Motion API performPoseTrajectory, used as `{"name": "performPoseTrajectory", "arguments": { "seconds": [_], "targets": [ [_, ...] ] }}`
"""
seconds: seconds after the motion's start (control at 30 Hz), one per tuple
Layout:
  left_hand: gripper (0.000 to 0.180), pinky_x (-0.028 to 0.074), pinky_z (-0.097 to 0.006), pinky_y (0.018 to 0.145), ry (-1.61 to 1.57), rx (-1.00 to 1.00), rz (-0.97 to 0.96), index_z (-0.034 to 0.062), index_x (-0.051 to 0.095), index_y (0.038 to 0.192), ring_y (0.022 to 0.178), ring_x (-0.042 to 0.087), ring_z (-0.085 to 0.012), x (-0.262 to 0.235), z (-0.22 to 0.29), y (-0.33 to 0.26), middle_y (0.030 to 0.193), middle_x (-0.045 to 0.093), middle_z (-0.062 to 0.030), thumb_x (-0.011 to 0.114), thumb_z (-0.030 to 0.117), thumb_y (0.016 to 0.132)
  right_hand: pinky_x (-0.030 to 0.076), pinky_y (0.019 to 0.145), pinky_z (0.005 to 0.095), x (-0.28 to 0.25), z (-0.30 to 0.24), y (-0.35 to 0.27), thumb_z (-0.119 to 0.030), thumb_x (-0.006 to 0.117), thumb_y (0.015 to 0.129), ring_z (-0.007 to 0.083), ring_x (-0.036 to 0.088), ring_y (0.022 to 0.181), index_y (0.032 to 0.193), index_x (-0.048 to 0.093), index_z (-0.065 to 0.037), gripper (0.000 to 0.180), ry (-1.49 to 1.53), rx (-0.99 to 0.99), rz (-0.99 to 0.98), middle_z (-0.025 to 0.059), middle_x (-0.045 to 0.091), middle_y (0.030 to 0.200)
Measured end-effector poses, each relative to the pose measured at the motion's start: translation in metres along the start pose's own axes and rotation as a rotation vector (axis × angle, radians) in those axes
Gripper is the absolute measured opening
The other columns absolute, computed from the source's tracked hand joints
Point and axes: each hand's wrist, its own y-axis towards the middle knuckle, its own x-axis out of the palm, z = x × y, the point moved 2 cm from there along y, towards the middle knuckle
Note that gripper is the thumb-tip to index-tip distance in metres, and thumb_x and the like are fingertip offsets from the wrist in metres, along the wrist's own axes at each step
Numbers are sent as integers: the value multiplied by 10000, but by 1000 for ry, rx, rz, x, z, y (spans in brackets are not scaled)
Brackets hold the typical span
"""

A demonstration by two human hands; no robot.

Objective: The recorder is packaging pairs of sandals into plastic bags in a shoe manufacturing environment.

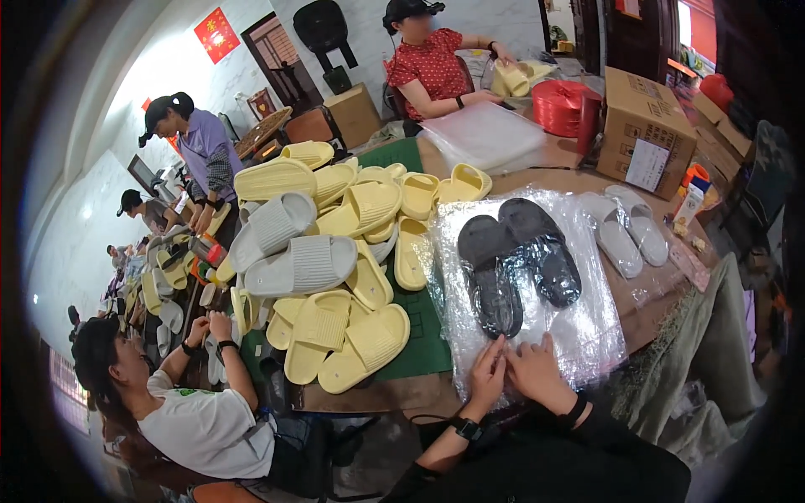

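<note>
Dark, matte black slippers with broad straps [496,285] lie on the near middle of the brown-topped bench [377,397], right of a large heap of pale yellow and grey ribbed slippers [360,210] and left of a pale grey pair of slippers [619,245]. Beneath the black pair lies a flat, glossy spread of clear plastic film [587,331], and a shine over their near halves suggests that film covers them there, while the far halves look duller; how far the cover reaches cannot be told. The step in hand seems to be bagging the pair, and the next move likely calls for drawing the film's near edge taut without creasing it or pushing the slippers askew. Each black slipper's long axis runs away from the wearer, the far end leaning left, the right-hand one more so; the toes appear to point away, the heels toward the hands. The left hand [486,369] reaches the near end of the left-hand slipper, its fingertips close together there; whether that grip pinches film cannot be told. The right hand [537,369] rests just beside it, fingers apart over the film, its grip not visibly closed on anything.
</note>
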Motion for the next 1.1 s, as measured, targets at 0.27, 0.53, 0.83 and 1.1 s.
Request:
{"name": "performPoseTrajectory", "arguments": {
  "seconds": [0.27, 0.53, 0.83, 1.1],
  "targets": [
    [392, 480, -273, 786, 26, 35, -3, 88, 560, 1240, 950, 601, -200, 0, -2, 1, 1160, 582, -130, 555, 9, 856, 307, 953, 567, -13, 8, -4, -255, 585, 819, 330, 594, 789, 1202, 513, -71, 432, 183, 16, -5, 139, 601, 858],
    [451, 475, -264, 828, -204, -105, -89, 57, 515, 1277, 998, 589, -204, -3, -1, -3, 1231, 539, -136, 516, -48, 838, 383, 918, 412, -83, 4, 0, -242, 610, 839, 315, 580, 894, 1171, 576, -89, 367, 840, -104, -333, 134, 606, 933],
    [471, 464, -336, 893, -33, -107, -89, 6, 517, 1238, 1128, 526, -251, -3, -11, -5, 1226, 538, -167, 553, -73, 776, 166, 1050, 591, -67, 4, 25, -411, 661, 764, 423, 209, 1321, 1301, 491, -185, 607, 167, -94, 127, 202, 272, 1426],
    [414, 475, -286, 831, -249, -26, -35, 8, 493, 1248, 1020, 569, -218, 4, -37, -10, 1223, 514, -138, 587, 6, 845, 131, 1054, 603, -14, 8, 17, -589, 703, 652, 466, 12, 1367, 1393, 359, -205, 902, 356, -96, -72, 248, 89, 1487]
  ]
}}
